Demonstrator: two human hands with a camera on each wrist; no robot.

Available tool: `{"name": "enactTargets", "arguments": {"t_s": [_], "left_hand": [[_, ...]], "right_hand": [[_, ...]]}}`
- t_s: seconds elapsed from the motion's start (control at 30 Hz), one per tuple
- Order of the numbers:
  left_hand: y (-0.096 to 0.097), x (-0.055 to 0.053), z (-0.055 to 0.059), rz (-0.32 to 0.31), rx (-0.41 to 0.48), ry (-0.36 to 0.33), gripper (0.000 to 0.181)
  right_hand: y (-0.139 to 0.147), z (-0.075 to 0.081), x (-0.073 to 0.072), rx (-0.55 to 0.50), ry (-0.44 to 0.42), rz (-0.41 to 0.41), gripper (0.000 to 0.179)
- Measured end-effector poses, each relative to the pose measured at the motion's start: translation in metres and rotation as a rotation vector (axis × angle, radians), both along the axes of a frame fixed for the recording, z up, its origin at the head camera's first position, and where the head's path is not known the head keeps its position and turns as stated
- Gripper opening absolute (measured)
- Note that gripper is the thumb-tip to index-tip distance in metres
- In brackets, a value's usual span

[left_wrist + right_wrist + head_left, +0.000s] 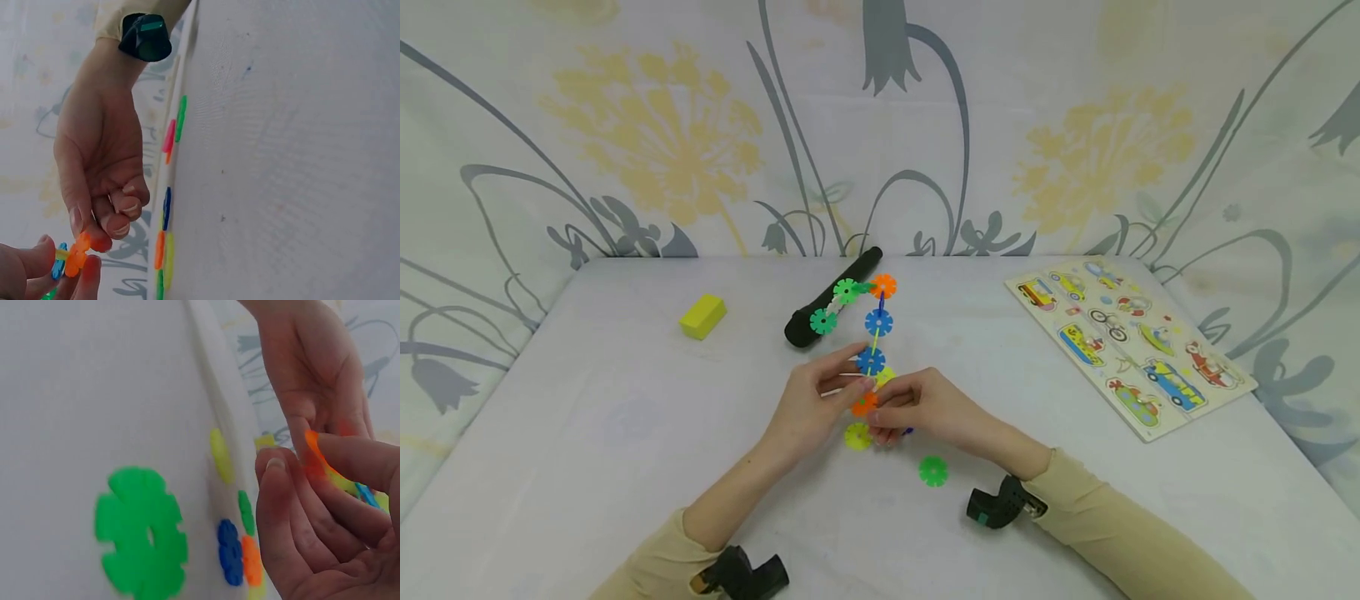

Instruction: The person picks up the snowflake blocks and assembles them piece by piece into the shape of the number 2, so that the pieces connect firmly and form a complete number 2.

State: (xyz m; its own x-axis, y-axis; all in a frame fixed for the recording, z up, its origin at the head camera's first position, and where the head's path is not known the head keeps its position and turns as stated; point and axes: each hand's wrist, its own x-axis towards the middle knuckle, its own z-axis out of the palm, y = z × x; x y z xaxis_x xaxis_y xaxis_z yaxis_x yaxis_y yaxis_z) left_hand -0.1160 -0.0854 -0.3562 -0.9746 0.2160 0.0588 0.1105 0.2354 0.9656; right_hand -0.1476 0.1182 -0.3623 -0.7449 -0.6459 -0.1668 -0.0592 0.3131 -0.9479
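A chain of linked notched plastic discs stands between the hands, with blue discs (878, 322), green discs (846, 291) and an orange disc (883, 286) at its far end. My left hand (805, 404) grips the near part by a blue disc (871, 361). At the near end is another orange disc (76, 255), pinched by the thumb and finger of my right hand (936, 408). Close below lies a yellow disc (857, 436); a loose green disc (933, 472) lies nearer the front. Behind the right fingers, more discs are partly hidden.
A black cylindrical case (805, 325) lies behind the chain. The yellow block (703, 317) sits back left. At the right is a picture puzzle board (1078, 379) with vehicles. Patterned cloth (820, 125) hangs behind the white table (587, 433).
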Motion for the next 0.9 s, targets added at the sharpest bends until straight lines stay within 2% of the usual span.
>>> {"name": "enactTargets", "arguments": {"t_s": [0.07,0.13,0.23,0.3,0.43,0.5,0.67,0.73,0.9], "left_hand": [[0.0,0.0,0.0,0.002,0.0,0.0,0.049],[0.001,-0.001,0.0,-0.005,0.004,0.002,0.048],[0.001,-0.001,-0.001,-0.025,-0.001,0.008,0.048],[0.002,-0.001,-0.001,-0.051,-0.002,0.014,0.048],[0.002,0.001,-0.003,-0.101,-0.002,0.01,0.048],[0.003,0.001,-0.003,-0.123,0.008,-0.013,0.052],[0.003,0.001,-0.002,-0.172,-0.009,-0.065,0.074],[0.003,0.001,-0.001,-0.188,-0.025,-0.064,0.08],[0.002,0.002,-0.001,-0.198,-0.026,-0.057,0.077]], "right_hand": [[0.004,0.003,-0.003,0.022,0.045,-0.023,0.02],[0.008,0.006,-0.006,0.026,0.084,-0.08,0.021],[0.012,0.011,-0.008,-0.008,0.098,-0.173,0.023],[0.013,0.013,-0.009,-0.038,0.094,-0.201,0.024],[0.011,0.014,-0.008,-0.065,0.091,-0.196,0.021],[0.011,0.014,-0.008,-0.068,0.094,-0.207,0.019],[0.013,0.016,-0.008,-0.065,0.07,-0.242,0.019],[0.014,0.016,-0.008,-0.066,0.055,-0.243,0.02],[0.014,0.016,-0.009,-0.08,0.042,-0.243,0.02]]}}
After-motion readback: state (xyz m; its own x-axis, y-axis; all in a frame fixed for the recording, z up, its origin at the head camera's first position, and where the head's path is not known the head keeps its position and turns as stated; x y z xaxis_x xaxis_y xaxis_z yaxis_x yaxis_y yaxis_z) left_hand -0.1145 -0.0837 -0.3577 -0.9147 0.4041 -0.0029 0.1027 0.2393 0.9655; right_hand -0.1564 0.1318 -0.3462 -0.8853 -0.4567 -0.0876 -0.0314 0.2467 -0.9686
